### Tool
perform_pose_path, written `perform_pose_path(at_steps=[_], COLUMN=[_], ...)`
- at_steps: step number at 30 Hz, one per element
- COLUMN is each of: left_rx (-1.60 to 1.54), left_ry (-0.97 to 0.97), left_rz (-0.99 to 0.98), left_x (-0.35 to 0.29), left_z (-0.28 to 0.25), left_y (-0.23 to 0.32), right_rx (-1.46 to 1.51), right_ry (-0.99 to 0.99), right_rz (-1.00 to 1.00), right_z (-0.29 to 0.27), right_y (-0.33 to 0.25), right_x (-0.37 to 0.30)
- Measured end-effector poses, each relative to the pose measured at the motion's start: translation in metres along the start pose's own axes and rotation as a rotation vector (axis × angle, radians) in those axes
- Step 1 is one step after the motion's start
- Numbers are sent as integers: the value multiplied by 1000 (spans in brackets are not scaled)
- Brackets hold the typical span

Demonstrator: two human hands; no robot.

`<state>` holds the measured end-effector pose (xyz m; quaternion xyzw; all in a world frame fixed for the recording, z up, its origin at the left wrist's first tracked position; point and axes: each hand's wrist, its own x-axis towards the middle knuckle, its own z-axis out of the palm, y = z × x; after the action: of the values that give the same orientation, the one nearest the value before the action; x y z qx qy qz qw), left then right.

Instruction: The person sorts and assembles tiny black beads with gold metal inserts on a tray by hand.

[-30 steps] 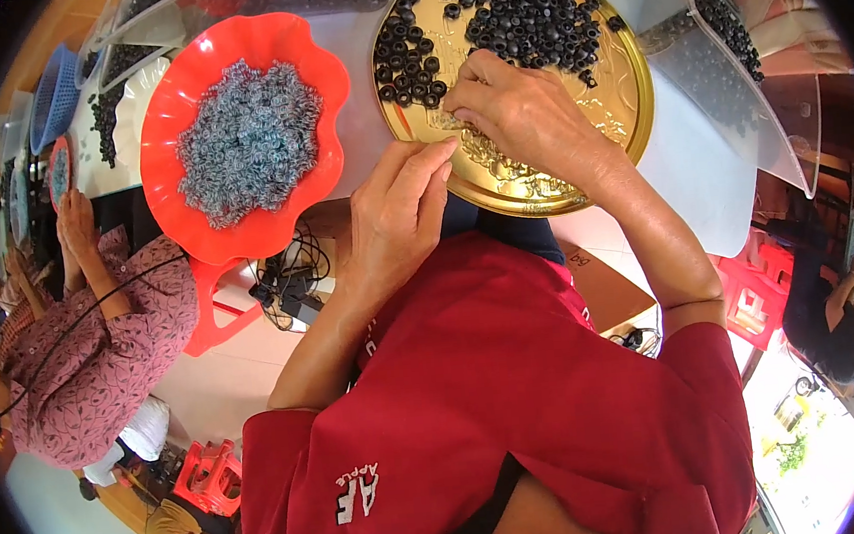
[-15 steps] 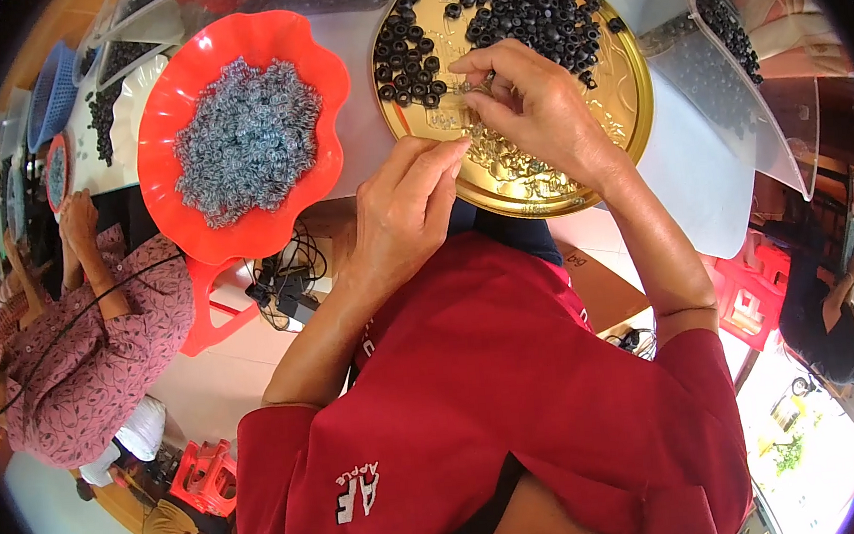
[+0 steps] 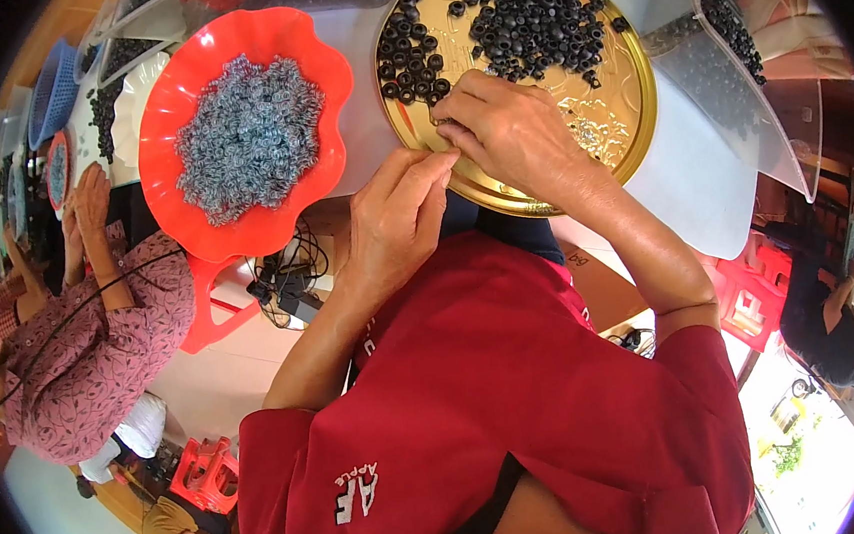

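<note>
My left hand (image 3: 397,209) is closed in a pinch at the near left rim of a round gold tray (image 3: 501,193). Whatever sits between its fingertips is too small to make out. Over the tray, my right hand (image 3: 512,130) has its fingers curled together close to the left fingertips, and anything in them is hidden. Small black ring-shaped pieces (image 3: 538,22) lie in a large heap on the tray's far side, with a smaller group (image 3: 409,63) at its left. Small shiny pieces (image 3: 591,123) lie beside my right hand, partly covered by it.
Left of the tray stands a red scalloped dish (image 3: 164,177) heaped with small clear bluish coiled pieces (image 3: 251,135). A clear plastic bin (image 3: 734,92) with black pieces is at the right. A co-worker in a patterned pink top (image 3: 103,353) sits at the left. Tangled black cables (image 3: 292,278) hang below.
My right hand has come down and left, closer to my left hand, and its fingers have drawn together. The left hand has barely shifted. The co-worker's hands have moved slightly.
</note>
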<state>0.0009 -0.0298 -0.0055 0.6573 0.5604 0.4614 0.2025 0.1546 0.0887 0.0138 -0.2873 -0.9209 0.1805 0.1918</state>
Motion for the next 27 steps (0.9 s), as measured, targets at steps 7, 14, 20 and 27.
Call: perform_pose_path(at_steps=[7, 14, 20, 27], left_rx=[17, -7, 22, 3], left_ry=[-4, 0, 4, -4], left_rz=[-2, -26, 31, -12], left_x=[1, -1, 0, 2], left_z=[-4, -4, -4, -5], left_y=[2, -1, -5, 1], right_rx=[34, 147, 108, 136], right_ry=[-27, 52, 88, 55], right_rz=[51, 134, 139, 329], right_z=[-1, -9, -23, -56], right_y=[-1, 9, 19, 31], right_x=[0, 2, -5, -20])
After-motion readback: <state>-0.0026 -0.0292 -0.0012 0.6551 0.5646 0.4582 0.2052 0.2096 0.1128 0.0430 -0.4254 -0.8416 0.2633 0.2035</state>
